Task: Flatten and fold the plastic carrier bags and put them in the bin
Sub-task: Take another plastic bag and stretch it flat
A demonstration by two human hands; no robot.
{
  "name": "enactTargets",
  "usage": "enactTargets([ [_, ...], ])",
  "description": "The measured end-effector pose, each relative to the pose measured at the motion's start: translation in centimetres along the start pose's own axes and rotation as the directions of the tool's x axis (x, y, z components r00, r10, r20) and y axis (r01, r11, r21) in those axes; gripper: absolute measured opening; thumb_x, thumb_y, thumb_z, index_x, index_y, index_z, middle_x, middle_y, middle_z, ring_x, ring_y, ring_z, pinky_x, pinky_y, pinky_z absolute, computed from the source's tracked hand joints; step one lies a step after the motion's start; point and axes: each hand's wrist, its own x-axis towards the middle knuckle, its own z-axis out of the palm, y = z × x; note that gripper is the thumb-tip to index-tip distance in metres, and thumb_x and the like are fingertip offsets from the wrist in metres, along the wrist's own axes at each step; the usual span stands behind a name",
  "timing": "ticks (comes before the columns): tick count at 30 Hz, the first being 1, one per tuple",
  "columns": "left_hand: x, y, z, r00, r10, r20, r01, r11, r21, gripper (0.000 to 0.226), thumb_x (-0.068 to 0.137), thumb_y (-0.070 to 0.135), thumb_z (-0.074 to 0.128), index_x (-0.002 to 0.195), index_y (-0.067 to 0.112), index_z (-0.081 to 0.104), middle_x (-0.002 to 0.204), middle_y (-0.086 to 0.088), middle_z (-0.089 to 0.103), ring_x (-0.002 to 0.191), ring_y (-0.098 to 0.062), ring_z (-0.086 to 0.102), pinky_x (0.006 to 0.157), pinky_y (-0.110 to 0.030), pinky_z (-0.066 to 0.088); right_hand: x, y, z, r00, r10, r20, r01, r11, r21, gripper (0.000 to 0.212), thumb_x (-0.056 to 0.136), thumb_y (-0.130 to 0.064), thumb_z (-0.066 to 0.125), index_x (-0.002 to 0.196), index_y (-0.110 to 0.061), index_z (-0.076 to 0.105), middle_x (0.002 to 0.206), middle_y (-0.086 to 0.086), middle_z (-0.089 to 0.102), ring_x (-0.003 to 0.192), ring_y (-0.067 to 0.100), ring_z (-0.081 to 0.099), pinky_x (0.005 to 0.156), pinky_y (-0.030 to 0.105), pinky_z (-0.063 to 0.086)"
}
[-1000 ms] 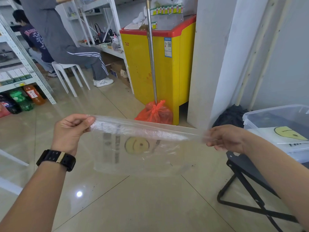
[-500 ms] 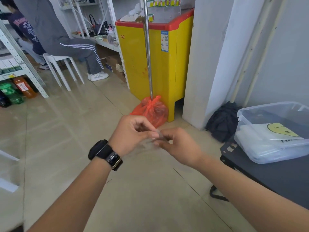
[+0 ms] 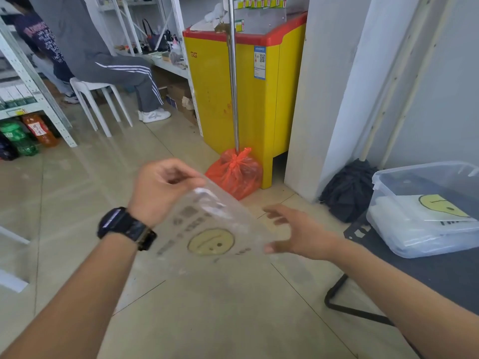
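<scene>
A clear plastic carrier bag (image 3: 212,229) with a yellow smiley face and dark print hangs folded in the air over the floor. My left hand (image 3: 163,187), with a black watch on the wrist, pinches its upper corner. My right hand (image 3: 295,231) is beside the bag's right edge with fingers spread, holding nothing; the thumb is close to the bag's lower corner. At the right a clear plastic bin (image 3: 383,182) stands on a black table (image 3: 420,275). Folded smiley bags (image 3: 440,208) lie inside it.
A yellow chest freezer (image 3: 233,99) stands ahead, with a metal pole (image 3: 233,81) and an orange tied bag (image 3: 237,174) at its foot. A black bundle (image 3: 347,193) lies by the white pillar. A seated person (image 3: 108,60) and shelving (image 3: 33,81) are at the left.
The bag was stretched wide between both hands, then the hands met in the middle. Now my right hand has let go and opened, and the folded bag hangs from my left hand.
</scene>
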Motion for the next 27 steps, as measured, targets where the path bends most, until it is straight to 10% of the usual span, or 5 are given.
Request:
enactTargets([
  [5, -0.6, 1.0, 3.6, 0.953, 0.003, 0.304, 0.011, 0.999, -0.047, 0.025, 0.062, 0.027, 0.084, 0.084, 0.018, 0.075, 0.083, 0.000, 0.076, 0.069, -0.014, 0.068, 0.067, -0.023, 0.055, 0.9, -4.1, 0.4, 0.946, -0.166, -0.278, 0.242, 0.932, 0.268, 0.010, 0.089, -0.013, 0.073, 0.094, -0.006, 0.077, 0.090, 0.016, 0.076, 0.084, 0.034, 0.069, 0.081, 0.045, 0.054],
  [12, 0.0, -3.1, -1.0, 0.932, -0.200, 0.301, 0.148, 0.971, 0.188, 0.012, 0.080, 0.013, 0.076, 0.071, 0.021, 0.076, 0.077, 0.000, 0.077, 0.074, -0.012, 0.073, 0.070, -0.018, 0.051, 0.7, -1.4, -4.7, 0.925, 0.069, -0.373, 0.135, 0.858, 0.496, 0.023, 0.093, -0.016, 0.068, 0.098, 0.007, 0.072, 0.096, 0.030, 0.071, 0.074, 0.024, 0.062, 0.070, 0.030, 0.053],
  [17, -0.2, -3.1, -2.2, 0.971, -0.233, 0.048, 0.237, 0.961, -0.143, 0.006, 0.078, 0.026, 0.076, 0.079, 0.020, 0.077, 0.069, 0.006, 0.074, 0.061, -0.008, 0.067, 0.058, -0.020, 0.055, 0.4, -0.4, -5.5, 0.914, 0.183, -0.362, 0.154, 0.669, 0.727, 0.022, 0.089, -0.015, 0.070, 0.101, 0.004, 0.073, 0.103, 0.025, 0.074, 0.086, 0.032, 0.065, 0.091, 0.051, 0.054],
  [22, -0.9, -4.3, -0.2, 0.854, -0.421, 0.305, 0.495, 0.838, -0.229, 0.077, 0.047, 0.057, 0.089, 0.107, 0.013, 0.071, 0.100, -0.004, 0.076, 0.091, -0.021, 0.072, 0.084, -0.034, 0.056, 0.4, -0.2, -5.7, 0.916, 0.304, -0.261, 0.153, 0.336, 0.929, 0.010, 0.092, -0.010, 0.065, 0.093, -0.004, 0.073, 0.083, 0.008, 0.075, 0.076, 0.022, 0.070, 0.072, 0.030, 0.061],
  [27, -0.6, -4.4, 2.1, 0.842, -0.508, 0.182, 0.539, 0.804, -0.252, 0.029, 0.084, 0.023, 0.070, 0.105, 0.003, 0.069, 0.103, -0.013, 0.072, 0.095, -0.031, 0.065, 0.086, -0.040, 0.053, 0.5, 0.0, -5.6, 0.886, 0.386, -0.256, 0.114, 0.354, 0.928, 0.011, 0.094, -0.016, 0.066, 0.101, -0.009, 0.070, 0.092, 0.007, 0.076, 0.080, 0.021, 0.073, 0.066, 0.031, 0.060],
])
